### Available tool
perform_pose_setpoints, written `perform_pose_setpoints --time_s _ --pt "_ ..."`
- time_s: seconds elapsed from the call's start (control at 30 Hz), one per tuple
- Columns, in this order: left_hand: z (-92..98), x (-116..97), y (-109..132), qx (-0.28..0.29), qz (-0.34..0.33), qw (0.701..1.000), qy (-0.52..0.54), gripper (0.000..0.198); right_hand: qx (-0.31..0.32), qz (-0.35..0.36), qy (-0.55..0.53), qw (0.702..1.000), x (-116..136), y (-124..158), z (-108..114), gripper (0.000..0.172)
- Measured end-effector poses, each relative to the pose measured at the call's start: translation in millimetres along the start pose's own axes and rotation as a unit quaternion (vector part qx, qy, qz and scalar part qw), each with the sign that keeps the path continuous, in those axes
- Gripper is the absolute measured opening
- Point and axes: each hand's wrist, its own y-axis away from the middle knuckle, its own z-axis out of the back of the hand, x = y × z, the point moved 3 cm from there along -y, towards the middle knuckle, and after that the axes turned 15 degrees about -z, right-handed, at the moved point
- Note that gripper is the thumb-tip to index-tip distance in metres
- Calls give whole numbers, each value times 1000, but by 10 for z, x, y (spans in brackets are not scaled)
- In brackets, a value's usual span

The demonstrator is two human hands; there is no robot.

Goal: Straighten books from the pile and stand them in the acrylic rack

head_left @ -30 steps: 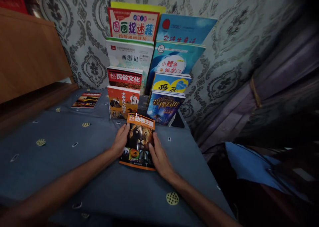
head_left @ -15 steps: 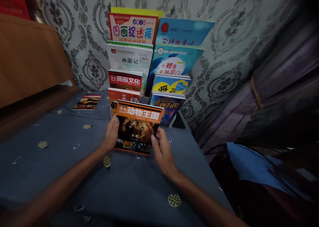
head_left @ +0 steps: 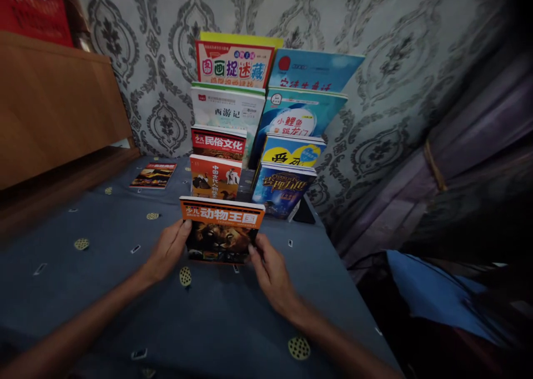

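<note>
Between my two hands is a book (head_left: 222,232) with an orange title band and a lion on its cover, tipped back so the cover looks foreshortened. My left hand (head_left: 170,248) grips its left edge, thumb on the front. On the right edge my right hand (head_left: 270,268) pinches it in the same way. Just behind stands a red-orange book (head_left: 214,179), and to its right a dark blue book (head_left: 283,190). Both belong to two stepped columns of upright books, among them a white book (head_left: 227,110) and a teal book (head_left: 300,112).
One thin book (head_left: 153,176) lies flat at the left on the blue patterned cloth (head_left: 104,290). A wooden cabinet (head_left: 58,101) borders the left side. Patterned wallpaper (head_left: 162,90) rises behind, and a purple curtain (head_left: 416,173) hangs at the right past the cloth's edge.
Both hands have brought the lion book down and slightly left, away from the front red-orange book, which now shows more of its cover. The book is tipped further back. The view has shifted slightly.
</note>
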Motion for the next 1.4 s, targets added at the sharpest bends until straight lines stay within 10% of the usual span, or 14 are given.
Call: perform_pose_setpoints --time_s 0.63,1.4 --pt "138 218 -1137 -162 -183 968 -53 56 -147 103 -19 984 218 -1220 -123 17" --pt "-31 876 -1169 -149 -135 962 -186 23 -154 25 124 980 -323 -1454 -379 17"
